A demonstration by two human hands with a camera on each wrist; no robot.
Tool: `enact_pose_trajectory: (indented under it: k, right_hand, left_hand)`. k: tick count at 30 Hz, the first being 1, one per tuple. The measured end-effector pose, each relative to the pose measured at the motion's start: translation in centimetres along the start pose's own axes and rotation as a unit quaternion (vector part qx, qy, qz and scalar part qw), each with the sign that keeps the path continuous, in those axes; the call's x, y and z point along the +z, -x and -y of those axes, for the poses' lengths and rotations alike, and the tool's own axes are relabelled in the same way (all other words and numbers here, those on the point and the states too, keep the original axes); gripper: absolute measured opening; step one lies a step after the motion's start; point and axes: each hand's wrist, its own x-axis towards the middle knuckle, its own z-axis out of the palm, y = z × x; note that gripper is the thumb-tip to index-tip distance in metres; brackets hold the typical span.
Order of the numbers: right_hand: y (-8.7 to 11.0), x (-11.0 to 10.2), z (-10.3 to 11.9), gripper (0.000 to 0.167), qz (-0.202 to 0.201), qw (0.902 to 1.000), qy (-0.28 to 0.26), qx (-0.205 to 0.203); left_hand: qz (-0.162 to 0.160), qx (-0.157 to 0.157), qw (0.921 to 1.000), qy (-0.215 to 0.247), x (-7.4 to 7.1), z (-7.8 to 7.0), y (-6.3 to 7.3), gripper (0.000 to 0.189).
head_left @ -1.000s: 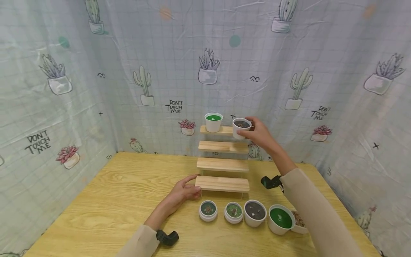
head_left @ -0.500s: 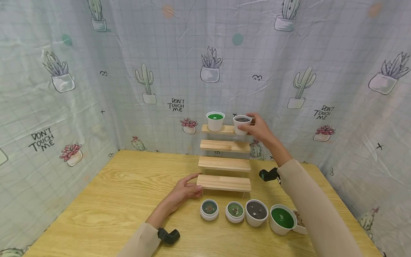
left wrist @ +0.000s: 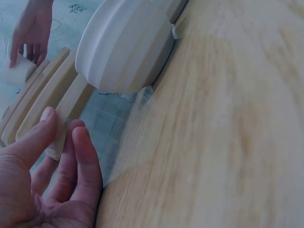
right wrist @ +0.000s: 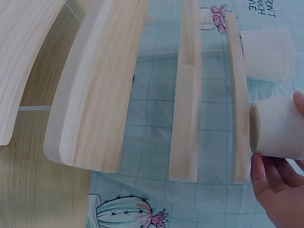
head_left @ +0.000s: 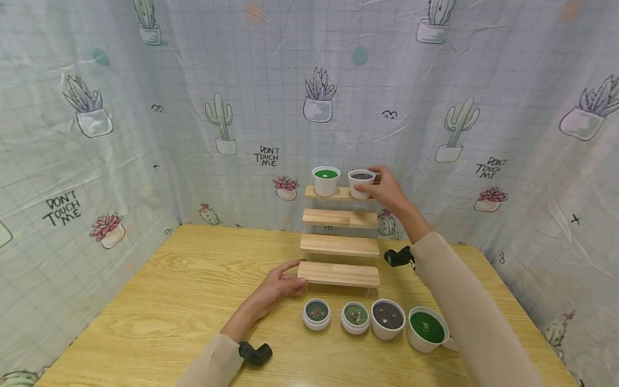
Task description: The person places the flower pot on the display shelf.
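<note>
My right hand grips a white cup with dark grey filling, upright at the right end of the top board of a four-step wooden stand. In the right wrist view the base of this cup is at the top board; a small gap cannot be ruled out. Left of it on that board stands a white cup with green filling. My left hand pinches the left end of the lowest board, thumb above and fingers below in the left wrist view.
In front of the stand are two low round tubs, a larger cup of dark filling and a cup of green filling. Another white container is mostly hidden by the right sleeve. A printed curtain hangs behind the table.
My right hand has brought the dark-filled cup slightly down and left onto or close over the top board. The left hand keeps its hold on the lowest board. The head view has shifted slightly.
</note>
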Motion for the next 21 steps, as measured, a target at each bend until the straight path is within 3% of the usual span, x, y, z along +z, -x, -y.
enact_pose_trajectory:
  k: [21]
  right_hand:
    - [-1.4,0.6,-0.1,0.084,-0.004,0.9999,0.01,0.013]
  left_hand:
    - [-0.001,-0.001,1.0,0.007,0.1,-0.2,-0.1,0.075]
